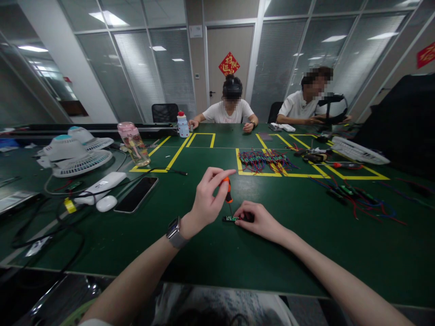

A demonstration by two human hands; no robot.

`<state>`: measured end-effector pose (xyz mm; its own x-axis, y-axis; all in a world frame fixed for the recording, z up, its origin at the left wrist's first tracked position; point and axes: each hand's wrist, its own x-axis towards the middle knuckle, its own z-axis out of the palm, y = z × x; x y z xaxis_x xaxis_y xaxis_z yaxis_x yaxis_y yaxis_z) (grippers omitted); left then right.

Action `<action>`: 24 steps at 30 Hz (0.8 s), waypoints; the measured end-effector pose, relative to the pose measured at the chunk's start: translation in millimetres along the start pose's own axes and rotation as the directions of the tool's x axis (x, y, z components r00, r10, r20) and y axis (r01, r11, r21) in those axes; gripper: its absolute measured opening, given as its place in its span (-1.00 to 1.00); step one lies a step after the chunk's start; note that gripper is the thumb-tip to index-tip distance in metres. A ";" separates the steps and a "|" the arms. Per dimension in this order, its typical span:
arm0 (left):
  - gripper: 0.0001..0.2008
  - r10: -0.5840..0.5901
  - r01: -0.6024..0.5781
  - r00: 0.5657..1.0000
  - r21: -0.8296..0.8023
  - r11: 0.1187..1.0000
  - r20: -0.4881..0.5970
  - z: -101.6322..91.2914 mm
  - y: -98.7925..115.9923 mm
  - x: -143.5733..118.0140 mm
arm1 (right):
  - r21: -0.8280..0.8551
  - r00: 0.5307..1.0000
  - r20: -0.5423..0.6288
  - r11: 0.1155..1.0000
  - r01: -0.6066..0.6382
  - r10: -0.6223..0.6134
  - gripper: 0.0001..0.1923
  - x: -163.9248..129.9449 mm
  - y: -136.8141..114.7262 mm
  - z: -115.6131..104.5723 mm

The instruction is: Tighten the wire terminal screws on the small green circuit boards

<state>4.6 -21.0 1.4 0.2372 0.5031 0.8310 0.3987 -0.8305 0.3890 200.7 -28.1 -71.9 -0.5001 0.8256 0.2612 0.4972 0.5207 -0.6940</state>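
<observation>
Just left of centre, my left hand (pixel 211 194) grips an orange and black screwdriver (pixel 228 191), its index finger stretched out over the handle's top. The thin shaft points down to a small green circuit board (pixel 230 218), which lies in a narrow black housing on the table. My right hand (pixel 258 218) pinches the right end of this board against the tabletop, and its fingers partly hide it. Whether the screwdriver tip sits in a screw is too small to tell.
Wired circuit boards (pixel 267 159) lie inside yellow tape beyond my hands; more boards (pixel 353 192) lie at right. On the left are a phone (pixel 136 194), a white case (pixel 106 203), cables, a pink-lided bottle (pixel 134 144) and fans (pixel 81 160). Two people sit across the table.
</observation>
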 end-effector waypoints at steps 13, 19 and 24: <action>-0.80 0.011 -0.009 0.999 0.034 0.999 -0.035 -0.3 0.0 0.5 | -0.013 1.000 0.006 1.000 0.007 -0.007 -0.94 0.6 0.8 0.1; -0.68 -0.005 0.005 1.000 0.004 1.000 0.027 -0.1 -0.5 -1.7 | -0.011 1.000 0.003 1.000 0.006 -0.006 -0.95 0.2 2.0 0.6; -0.78 0.031 -0.030 0.999 0.037 0.999 -0.027 0.9 -0.6 -1.4 | -0.016 1.000 -0.002 1.000 0.011 -0.011 -0.95 0.7 1.4 0.5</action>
<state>4.8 -21.0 -0.3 0.2255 0.4708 0.8529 0.4242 -0.8356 0.3491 200.6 -26.9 -73.1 -0.5042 0.8204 0.2698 0.5032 0.5330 -0.6802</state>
